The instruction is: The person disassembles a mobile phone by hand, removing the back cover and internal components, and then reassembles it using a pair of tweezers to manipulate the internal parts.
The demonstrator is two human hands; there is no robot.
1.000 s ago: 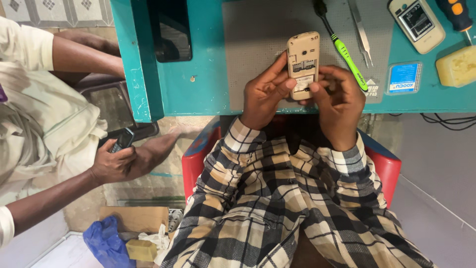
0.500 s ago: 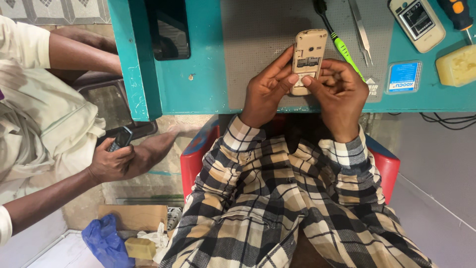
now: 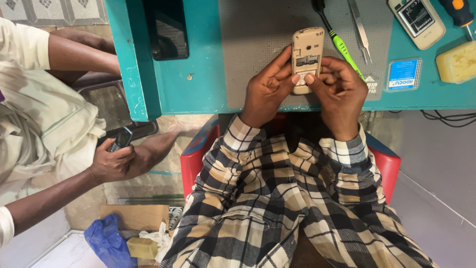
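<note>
Surface: a teal workbench (image 3: 208, 74) with a grey mat (image 3: 258, 30) laid on it, seen from above; below its edge, the person's checked sleeves and a red chair (image 3: 198, 159).
Phone: a beige handset with its back off (image 3: 307, 52) stands over the mat, its inner parts facing up, its lower end caught between both hands.
Left hand (image 3: 267, 89): fingers curled around the phone's lower left side, thumb tip pressed on its lower face.
Right hand (image 3: 339, 92): fingers folded in, thumb tip touching the phone's lower end just beside the other thumb.
On the bench: a green-handled tool (image 3: 342, 47) just right of the phone, tweezers (image 3: 361, 32), a second handset (image 3: 416, 20), a yellow block (image 3: 457, 62), a dark phone (image 3: 166, 30) at the left.
Beside: another person's hand (image 3: 113, 161) holds a small black phone (image 3: 120, 139), well apart from the bench.
</note>
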